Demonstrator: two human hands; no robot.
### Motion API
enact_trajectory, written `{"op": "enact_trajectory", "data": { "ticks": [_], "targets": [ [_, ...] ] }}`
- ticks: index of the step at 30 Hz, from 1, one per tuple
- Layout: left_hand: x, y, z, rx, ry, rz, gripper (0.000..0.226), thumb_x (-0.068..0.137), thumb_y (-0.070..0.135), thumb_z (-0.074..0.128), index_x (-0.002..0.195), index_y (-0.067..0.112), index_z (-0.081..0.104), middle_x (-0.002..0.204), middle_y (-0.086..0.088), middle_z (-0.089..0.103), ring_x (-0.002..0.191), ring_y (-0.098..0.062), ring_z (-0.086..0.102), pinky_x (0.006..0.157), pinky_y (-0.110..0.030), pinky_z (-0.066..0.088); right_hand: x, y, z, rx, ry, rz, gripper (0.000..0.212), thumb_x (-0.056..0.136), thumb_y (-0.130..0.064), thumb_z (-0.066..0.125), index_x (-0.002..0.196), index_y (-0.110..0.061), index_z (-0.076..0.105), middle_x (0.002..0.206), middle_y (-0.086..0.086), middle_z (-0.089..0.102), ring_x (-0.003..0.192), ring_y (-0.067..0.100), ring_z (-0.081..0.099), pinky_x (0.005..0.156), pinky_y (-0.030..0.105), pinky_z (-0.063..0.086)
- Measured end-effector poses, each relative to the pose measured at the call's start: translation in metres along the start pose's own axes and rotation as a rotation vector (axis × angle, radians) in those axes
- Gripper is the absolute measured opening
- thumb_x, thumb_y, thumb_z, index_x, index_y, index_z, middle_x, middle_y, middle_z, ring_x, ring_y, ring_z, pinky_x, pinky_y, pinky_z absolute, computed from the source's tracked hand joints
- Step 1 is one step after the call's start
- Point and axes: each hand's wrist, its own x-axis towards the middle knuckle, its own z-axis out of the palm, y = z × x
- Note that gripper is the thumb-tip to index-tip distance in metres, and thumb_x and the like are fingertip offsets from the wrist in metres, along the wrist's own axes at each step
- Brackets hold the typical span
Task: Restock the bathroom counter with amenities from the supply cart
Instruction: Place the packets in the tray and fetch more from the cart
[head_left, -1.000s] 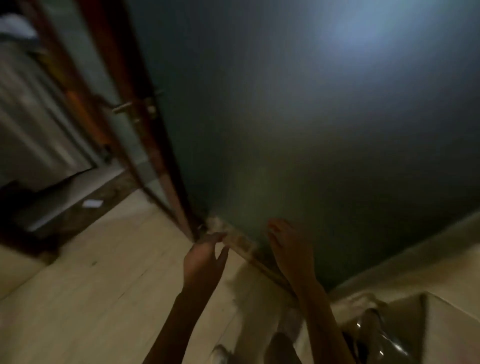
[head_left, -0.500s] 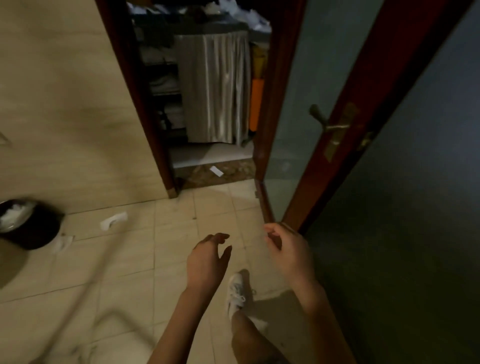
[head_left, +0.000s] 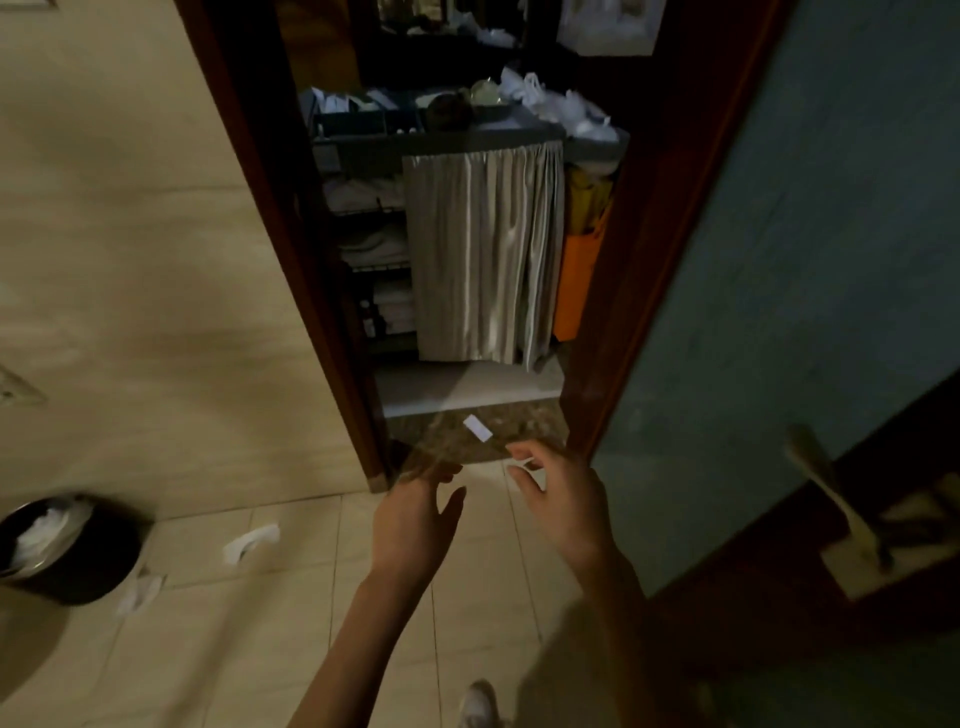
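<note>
supply cart (head_left: 483, 249) long axis L-R | left hand (head_left: 415, 519), right hand (head_left: 563, 501) empty

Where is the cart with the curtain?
The supply cart stands upper centre in the head view, just outside the doorway, between the door frame and the open door.

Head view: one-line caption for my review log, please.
Left hand and right hand held out, fingers loose, before the doorway, the curtained supply cart standing just beyond.

I can read no text, label or number anywhere; the white slip (head_left: 477, 428) on the threshold looks blank.
</note>
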Motion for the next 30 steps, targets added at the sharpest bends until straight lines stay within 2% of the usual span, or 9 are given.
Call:
{"op": "enact_trajectory", "data": {
  "ticks": [5,12,15,18,21,23,25,27,30],
  "targets": [
    [0.058,-0.005,0.014,-0.010,-0.034,-0.007,0.023,0.089,0.032,0.063,0.112,0.026,0.065,0.110,0.010,0.067,0.101,-0.007,0.062,0.074,-0.014,0.037,0.060,0.005,0.012,0.004,-0.048,0.017,0.029,0.096,-0.031,0.056,0.124,-0.028,0.060,0.116,-0.012,0.064,0.107,0.003,0.056,0.084,0.017,0.044],
    [0.164,-0.018,0.035,-0.016,-0.091,-0.013,0.026,0.092,0.034,0.058,0.116,0.028,0.064,0.117,0.013,0.065,0.105,-0.007,0.061,0.079,-0.017,0.042,0.156,0.028,0.042,0.023,-0.010,0.010,0.022,0.093,-0.029,0.061,0.113,-0.022,0.067,0.104,-0.009,0.070,0.097,0.004,0.063,0.079,0.010,0.043],
    [0.229,-0.028,0.042,-0.025,-0.108,0.010,0.029,0.094,0.033,0.055,0.121,0.030,0.063,0.121,0.010,0.065,0.103,-0.010,0.063,0.081,-0.022,0.049,0.216,0.027,0.052,0.056,0.014,-0.020,0.034,0.091,-0.043,0.051,0.105,-0.019,0.071,0.095,-0.007,0.072,0.086,0.003,0.065,0.074,0.006,0.044],
    [0.303,-0.037,0.042,-0.067,-0.096,0.015,0.029,0.094,0.030,0.055,0.123,0.029,0.061,0.118,0.005,0.066,0.101,-0.014,0.064,0.081,-0.026,0.050,0.290,0.021,0.061,0.051,0.034,-0.024,0.045,0.089,-0.050,0.041,0.105,-0.018,0.070,0.096,-0.006,0.072,0.086,0.004,0.065,0.076,0.013,0.048],
    [0.379,-0.043,0.033,-0.134,-0.066,0.010,0.029,0.093,0.028,0.058,0.122,0.027,0.061,0.120,0.006,0.063,0.106,-0.010,0.060,0.086,-0.020,0.043,0.373,0.009,0.065,0.057,-0.049,-0.009,0.028,0.093,-0.034,0.054,0.111,-0.018,0.068,0.106,-0.004,0.068,0.096,0.009,0.064,0.085,0.021,0.049],
    [0.428,-0.047,0.026,-0.146,-0.037,0.011,0.029,0.094,0.030,0.057,0.122,0.027,0.060,0.121,0.006,0.062,0.107,-0.009,0.058,0.085,-0.017,0.040,0.420,0.002,0.068,0.027,-0.039,-0.010,0.030,0.094,-0.037,0.054,0.114,-0.019,0.067,0.110,-0.005,0.068,0.101,0.008,0.062,0.091,0.028,0.049],
    [0.477,-0.053,0.020,-0.138,-0.021,0.007,0.031,0.093,0.031,0.057,0.123,0.027,0.061,0.123,0.004,0.063,0.108,-0.013,0.060,0.085,-0.021,0.043,0.461,0.001,0.072,0.025,0.051,-0.044,0.045,0.091,-0.050,0.045,0.109,-0.018,0.069,0.106,-0.005,0.070,0.098,0.008,0.063,0.089,0.032,0.052],
    [0.518,-0.059,0.018,-0.152,-0.024,0.007,0.032,0.093,0.029,0.057,0.124,0.027,0.062,0.127,0.004,0.062,0.111,-0.015,0.060,0.088,-0.024,0.045,0.493,0.000,0.077,0.039,0.101,-0.049,0.050,0.089,-0.055,0.041,0.103,-0.017,0.070,0.099,-0.005,0.070,0.092,0.007,0.064,0.084,0.027,0.053],
    [0.558,-0.065,0.015,-0.178,-0.036,-0.022,0.032,0.093,0.029,0.057,0.124,0.026,0.062,0.128,0.004,0.062,0.112,-0.015,0.060,0.090,-0.026,0.046,0.535,-0.003,0.088,0.068,0.056,-0.042,0.049,0.090,-0.054,0.041,0.104,-0.017,0.070,0.098,-0.004,0.069,0.087,0.004,0.063,0.079,0.028,0.054]
  ]
}}
